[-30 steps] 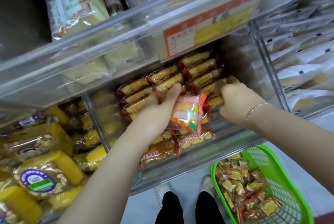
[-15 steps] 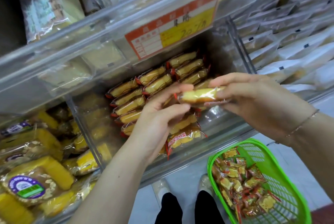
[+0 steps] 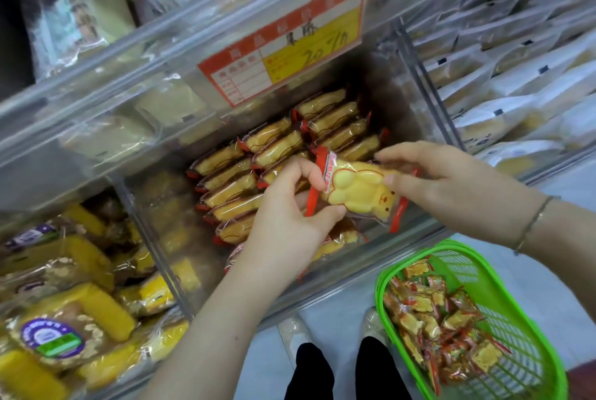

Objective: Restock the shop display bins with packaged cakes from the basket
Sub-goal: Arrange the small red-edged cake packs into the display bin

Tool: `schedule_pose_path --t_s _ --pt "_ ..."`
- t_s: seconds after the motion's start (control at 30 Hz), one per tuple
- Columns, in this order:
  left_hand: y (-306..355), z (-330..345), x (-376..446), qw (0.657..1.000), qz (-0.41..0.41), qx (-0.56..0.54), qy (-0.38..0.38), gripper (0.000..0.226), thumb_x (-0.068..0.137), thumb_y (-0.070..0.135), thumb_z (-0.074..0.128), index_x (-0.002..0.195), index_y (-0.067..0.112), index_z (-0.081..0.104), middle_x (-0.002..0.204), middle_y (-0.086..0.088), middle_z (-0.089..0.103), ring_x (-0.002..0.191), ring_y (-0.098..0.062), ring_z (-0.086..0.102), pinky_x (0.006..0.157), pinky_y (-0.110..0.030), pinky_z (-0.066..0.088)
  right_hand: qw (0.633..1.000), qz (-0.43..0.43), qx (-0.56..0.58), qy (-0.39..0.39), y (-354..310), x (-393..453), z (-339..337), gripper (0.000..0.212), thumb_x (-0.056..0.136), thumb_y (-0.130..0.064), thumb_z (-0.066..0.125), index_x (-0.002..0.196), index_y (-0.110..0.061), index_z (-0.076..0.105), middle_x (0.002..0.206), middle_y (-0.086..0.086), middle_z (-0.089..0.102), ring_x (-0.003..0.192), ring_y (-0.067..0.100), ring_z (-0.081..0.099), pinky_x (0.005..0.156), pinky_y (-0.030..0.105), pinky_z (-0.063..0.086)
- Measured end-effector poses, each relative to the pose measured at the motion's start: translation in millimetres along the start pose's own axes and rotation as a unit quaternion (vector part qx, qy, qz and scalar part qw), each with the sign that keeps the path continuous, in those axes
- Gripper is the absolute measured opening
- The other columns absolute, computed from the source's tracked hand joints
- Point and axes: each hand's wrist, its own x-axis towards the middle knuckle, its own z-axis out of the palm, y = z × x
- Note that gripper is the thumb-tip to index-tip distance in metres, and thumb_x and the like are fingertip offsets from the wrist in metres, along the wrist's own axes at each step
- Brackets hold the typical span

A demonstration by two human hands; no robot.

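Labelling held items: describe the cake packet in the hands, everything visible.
The cake packet is a clear plastic wrapper with red crimped ends around a pale yellow bear-shaped cake, face side up. It is held roughly level over the clear bin. The left hand pinches its left end; the right hand holds the right end.

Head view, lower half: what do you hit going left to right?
Yellow cakes with purple labels → left hand → bear-shaped packaged cake → right hand → green basket.
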Motion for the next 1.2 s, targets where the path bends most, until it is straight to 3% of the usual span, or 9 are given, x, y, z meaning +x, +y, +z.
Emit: schedule_pose_path --t_s 0.2,0.3,0.4,0.5,0.57,0.7,0.83,1.0,1.2 --pt "-4 6 -2 0.999 -0.012 -0.050 -0.001 0.034 0.074 -0.005 0.072 0.091 0.014 0.050 0.094 0.002 0.070 0.091 -0.018 0.069 0.082 -0.043 0.058 0.994 0.051 0.040 -0.085 -7 -5 -15 0.012 0.078 -0.016 0.071 0.087 -0.018 0.065 0.083 0.007 0.072 0.082 0.028 0.068 0.084 0.044 0.052" --pt "-5 6 -1 0.967 -0.097 -0.236 0.012 0.054 0.068 0.008 0.074 0.116 0.017 0.050 0.115 -0.012 0.068 0.104 -0.025 0.067 0.091 -0.040 0.054 0.977 0.089 0.195 0.007 -4 -12 4 0.006 0.083 -0.012 0.067 0.085 -0.011 0.062 0.078 0.010 0.071 0.072 0.023 0.068 0.079 0.037 0.052" --pt "-2 10 2 0.976 -0.124 -0.175 -0.039 0.050 0.075 0.015 0.077 0.118 0.023 0.053 0.111 -0.005 0.071 0.103 -0.018 0.068 0.092 -0.035 0.052 0.962 0.099 0.239 0.091 -6 -16 21 0.009 0.087 -0.021 0.063 0.091 -0.013 0.064 0.073 -0.004 0.070 0.066 0.003 0.062 0.069 0.017 0.048" --pt "1 13 7 0.996 -0.073 -0.047 -0.023 0.040 0.079 0.009 0.074 0.107 0.033 0.058 0.097 0.011 0.072 0.091 -0.003 0.068 0.081 -0.020 0.054 0.992 0.044 -0.001 0.118 -8 -20 22 0.029 0.089 -0.024 0.059 0.117 -0.021 0.054 0.107 -0.001 0.064 0.091 0.016 0.061 0.079 0.035 0.051" --pt "6 7 10 0.994 0.019 0.103 0.009 0.039 0.079 0.012 0.074 0.099 0.042 0.058 0.098 0.027 0.065 0.090 0.012 0.059 0.074 -0.004 0.045 0.958 -0.036 -0.184 0.216 -12 -24 18 0.051 0.084 -0.014 0.059 0.132 -0.018 0.043 0.118 0.005 0.052 0.089 0.023 0.056 0.063 0.037 0.049" --pt "10 3 9 0.937 0.128 0.317 -0.075 0.040 0.078 0.023 0.069 0.108 0.045 0.058 0.098 0.020 0.057 0.093 0.004 0.053 0.075 -0.009 0.043 0.920 -0.145 -0.318 0.177 -16 -33 17 0.046 0.066 -0.006 0.062 0.111 -0.011 0.060 0.106 0.013 0.053 0.087 0.030 0.052 0.056 0.036 0.048" --pt "-4 19 -1 0.938 0.138 0.310 -0.068 0.033 0.077 0.021 0.069 0.104 0.037 0.059 0.092 0.016 0.055 0.083 -0.004 0.054 0.070 -0.028 0.050 0.922 -0.011 -0.382 0.063 -8 -36 21 0.035 0.077 -0.020 0.059 0.112 -0.022 0.057 0.112 0.003 0.047 0.099 0.026 0.047 0.077 0.035 0.045" --pt "-11 34 11 0.948 0.135 0.288 -0.028 0.026 0.073 0.037 0.066 0.095 0.030 0.053 0.087 0.015 0.053 0.078 -0.003 0.053 0.066 -0.032 0.052 0.872 -0.074 -0.444 0.191 -14 -26 27 0.006 0.060 -0.002 0.059 0.063 -0.006 0.061 0.076 0.014 0.053 0.070 0.033 0.053 0.059 0.038 0.043" --pt "-1 28 39 0.951 0.144 0.267 -0.060 0.029 0.063 0.040 0.062 0.081 0.020 0.054 0.065 0.011 0.052 0.068 -0.002 0.052 0.055 -0.017 0.044 0.867 0.023 -0.480 0.129 -25 -8 25 0.007 0.080 -0.008 0.058 0.076 -0.012 0.052 0.087 0.006 0.036 0.048 0.021 0.040 0.042 0.023 0.013"
